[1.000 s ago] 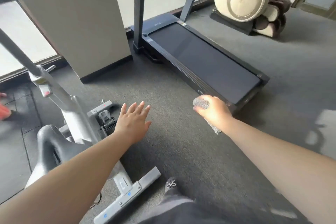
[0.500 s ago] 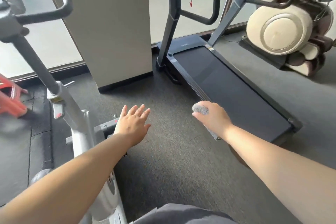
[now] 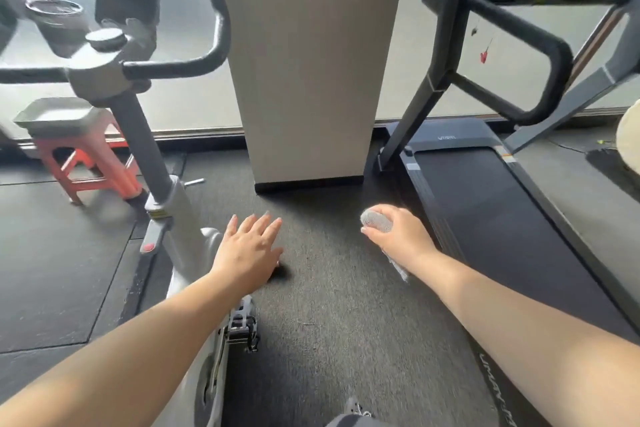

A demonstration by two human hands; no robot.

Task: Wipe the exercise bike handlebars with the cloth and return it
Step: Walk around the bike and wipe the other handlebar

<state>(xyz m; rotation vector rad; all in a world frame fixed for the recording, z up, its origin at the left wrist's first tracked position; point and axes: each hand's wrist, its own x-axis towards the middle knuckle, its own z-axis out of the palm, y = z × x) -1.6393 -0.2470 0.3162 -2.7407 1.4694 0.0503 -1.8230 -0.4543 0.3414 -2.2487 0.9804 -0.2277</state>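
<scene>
The exercise bike stands at the left, its grey post rising to dark handlebars that curve up at the upper left. My right hand is closed around a grey cloth, with a tail of cloth hanging below the wrist. It hovers over the carpet, well to the right of and below the handlebars. My left hand is empty, fingers spread, palm down, just right of the bike's white frame.
A treadmill with dark rails fills the right side. A beige pillar stands in the middle at the back. An orange stool carrying a grey tray sits behind the bike at the left.
The view has tilted up and turned left, bringing the handlebars and the stool into sight. Both hands keep nearly the same pose, the right still gripping the cloth.
</scene>
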